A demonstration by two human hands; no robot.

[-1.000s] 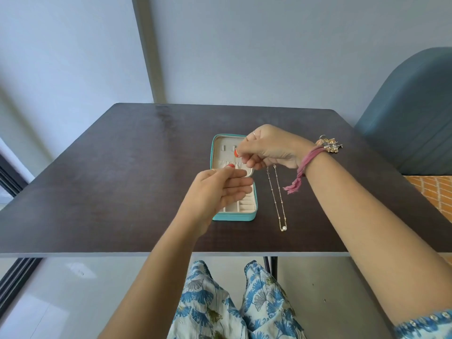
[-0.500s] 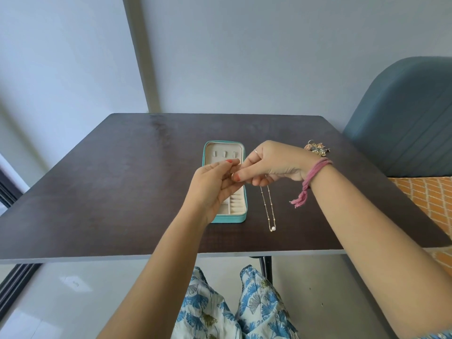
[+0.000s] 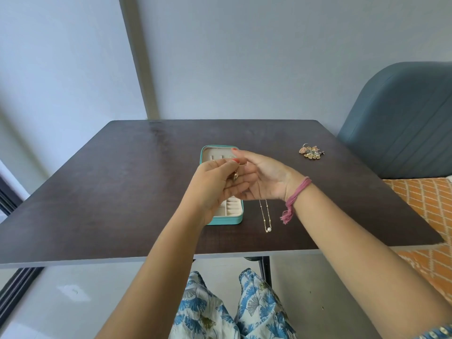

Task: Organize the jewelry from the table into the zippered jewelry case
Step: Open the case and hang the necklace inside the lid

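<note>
The teal zippered jewelry case (image 3: 227,220) lies open on the dark table (image 3: 122,192), its cream lining showing ring rolls and small slots. Both hands hover over its middle and hide that part. My left hand (image 3: 212,184) pinches a small gold earring (image 3: 235,176) between thumb and fingers. Just behind it, my right hand (image 3: 269,177) has its palm turned toward me and its fingers stretched left, touching the left fingers. A thin gold necklace with a pearl (image 3: 265,216) lies straight on the table just right of the case.
A small pile of gold and pink leaf-shaped jewelry (image 3: 310,152) sits at the table's far right. A blue-grey padded chair (image 3: 401,123) stands beyond the right edge, over orange patterned flooring (image 3: 430,204). A pink thread band (image 3: 297,194) circles my right wrist.
My right hand has loosened from a curled pinch and turned palm toward me. The left hand has risen a little and now shows the gold earring. The view has tilted up.
</note>
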